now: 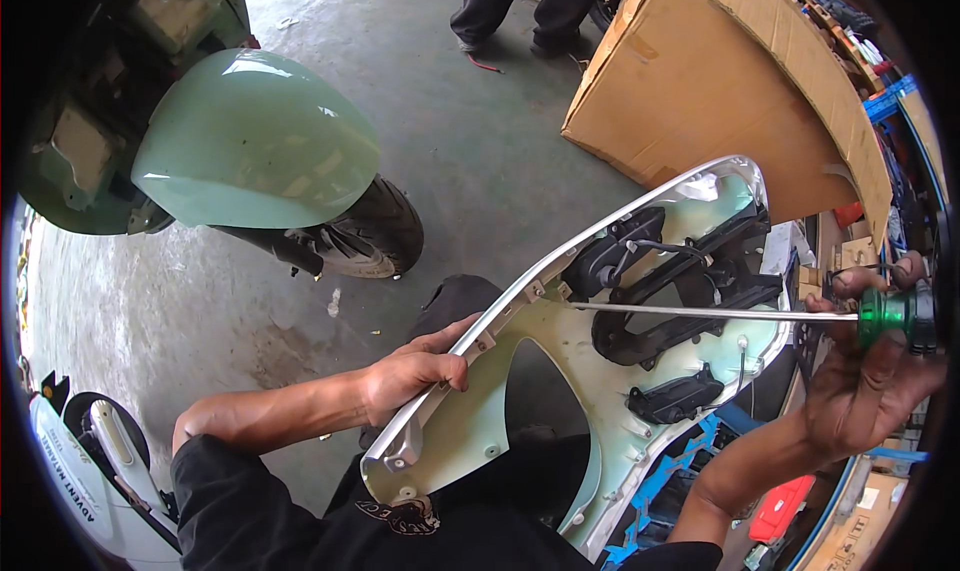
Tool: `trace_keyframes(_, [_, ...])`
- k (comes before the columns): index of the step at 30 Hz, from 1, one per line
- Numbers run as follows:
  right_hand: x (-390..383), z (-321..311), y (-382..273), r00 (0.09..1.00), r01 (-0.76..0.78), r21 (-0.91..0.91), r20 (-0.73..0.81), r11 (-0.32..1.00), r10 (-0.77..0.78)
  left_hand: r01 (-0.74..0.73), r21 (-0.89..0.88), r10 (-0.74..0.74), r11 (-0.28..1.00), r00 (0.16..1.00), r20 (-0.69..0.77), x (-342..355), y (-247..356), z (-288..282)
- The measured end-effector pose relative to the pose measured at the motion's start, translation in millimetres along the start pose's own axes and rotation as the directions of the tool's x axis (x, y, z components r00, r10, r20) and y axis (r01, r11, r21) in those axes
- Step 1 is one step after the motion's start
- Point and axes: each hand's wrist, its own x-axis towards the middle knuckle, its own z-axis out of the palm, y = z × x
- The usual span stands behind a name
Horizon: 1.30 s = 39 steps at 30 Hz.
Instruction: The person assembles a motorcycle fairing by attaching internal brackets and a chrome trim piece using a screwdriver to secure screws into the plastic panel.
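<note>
A pale green scooter body panel (545, 336) with a silver trim edge leans across my lap, its inner side facing up. My left hand (415, 379) is closed on the trim edge, thumb on the inside. In my right hand (855, 391) is a long screwdriver (715, 314), gripped by its green and black handle. Its steel shank crosses the panel, and the tip is at a small tab by the trim edge; whether a screw sits there is too small to tell. Black lamp housings (612, 256) and a smaller black part (676, 395) are fixed inside the panel.
Upper left stands a green scooter with a glossy front fender (260, 141) and black tyre (385, 231). A large cardboard box (710, 101) stands beyond the panel. Another person's legs (490, 6) are at the top. Far right are shelves, a red case (780, 509) and blue straps.
</note>
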Motion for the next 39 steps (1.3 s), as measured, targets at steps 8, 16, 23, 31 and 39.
trace_keyframes(8, [6,25,15,0.996,0.062,0.179,0.056,0.982,-0.073,0.009,0.068,-0.009,0.998,1.000,-0.003,0,4,2])
trace_keyframes(16, [4,28,10,0.998,0.058,0.173,0.029,0.983,-0.064,0.001,0.074,-0.001,0.997,1.000,-0.001,0,2,1])
trace_keyframes(23, [4,28,8,0.998,0.064,0.165,0.012,0.984,-0.067,0.002,0.067,-0.002,0.998,1.000,-0.005,0,2,1])
trace_keyframes(31, [1,23,7,0.998,0.046,0.141,0.031,0.989,-0.050,0.002,0.066,-0.003,0.998,1.000,0.007,-1,2,0])
trace_keyframes(39, [2,20,9,0.996,0.035,0.139,0.078,0.990,-0.046,0.014,0.081,-0.013,0.997,1.000,-0.014,-1,3,0])
